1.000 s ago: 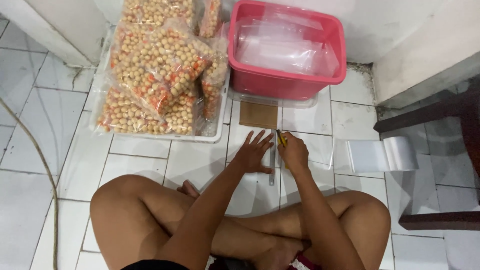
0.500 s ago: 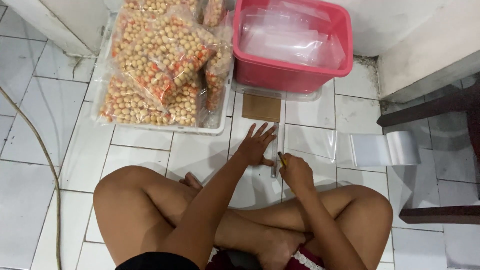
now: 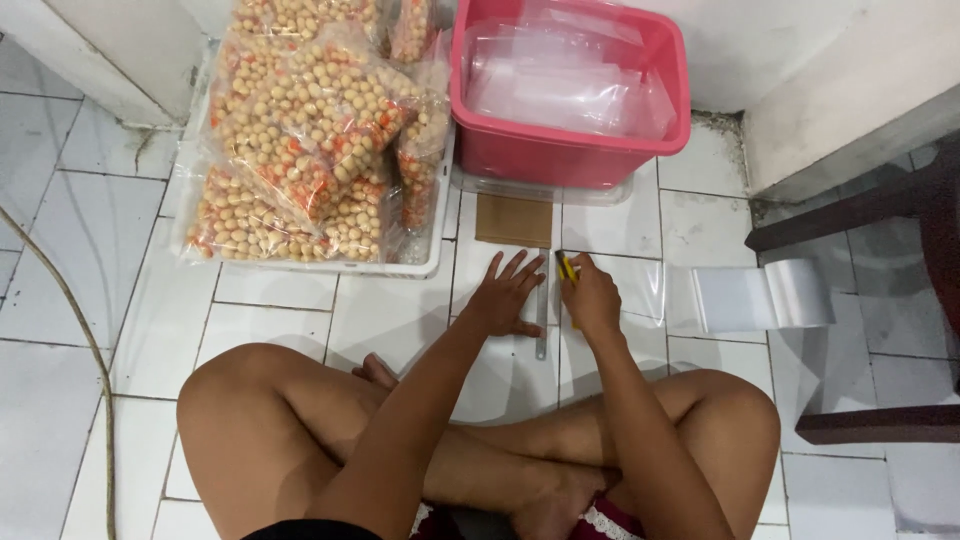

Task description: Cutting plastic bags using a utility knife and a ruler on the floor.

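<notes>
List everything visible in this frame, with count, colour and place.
snack bags: several, clear with tan and orange pieces, piled in tray, upper left
tray: one, white, under the bags
tub: one, pink, holds clear plastic bags, top centre
cardboard: one, brown, on floor before tub
ruler: one, metal, between the hands
plastic roll: one, clear, right
cord: one, tan, left
left hand: flat beside ruler
right hand: holds yellow cutter

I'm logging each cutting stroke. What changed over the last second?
The right hand with the yellow cutter came toward the person along the ruler, then went back to its far end. The left hand stayed flat beside the ruler, on the clear plastic. Pink tub and snack bags are unmoved.
</notes>
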